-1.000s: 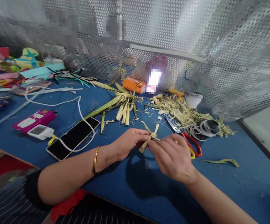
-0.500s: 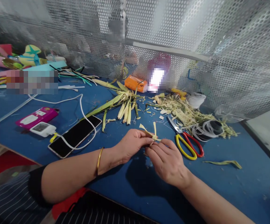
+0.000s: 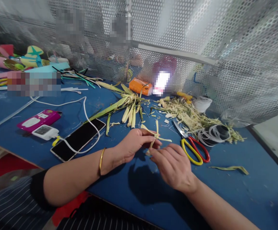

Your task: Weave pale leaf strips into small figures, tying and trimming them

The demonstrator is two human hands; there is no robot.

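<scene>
Your left hand: grip closed on leaf strips at crossing | right hand at lower end, hold unclear | strips seem light, thin, tearable: you should pinch near crossing.

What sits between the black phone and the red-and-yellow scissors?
In the head view, the left hand pinching a small knot of leaf strips, with the right hand at its lower end.

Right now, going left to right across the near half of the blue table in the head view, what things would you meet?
Pink device → black phone → folded leaf piece → scissors → loose leaf strip.
</scene>
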